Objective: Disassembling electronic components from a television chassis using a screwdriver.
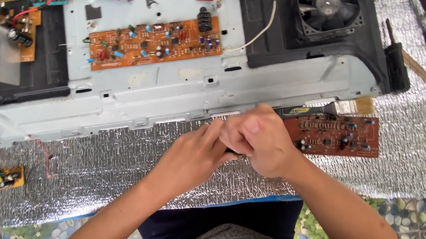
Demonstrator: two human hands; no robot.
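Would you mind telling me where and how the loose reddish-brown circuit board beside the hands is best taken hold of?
Pinch the reddish-brown circuit board by its bare right-hand short edge, coming in from the right with fingers above and below. It lies flat on the silver foil mat, component side up, so its face is crowded with small parts. Its left end is tucked behind the right hand, and a brush lies along its far edge.

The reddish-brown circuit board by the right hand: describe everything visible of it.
The reddish-brown circuit board is a flat rectangle lying face up on the silver foil mat, tilted slightly, just off the grey metal chassis. Small dark and blue components and pale printed markings dot its top. Its left end is hidden behind the right hand, which meets the left hand there; whether either touches it cannot be told. A brush lies just beyond it.
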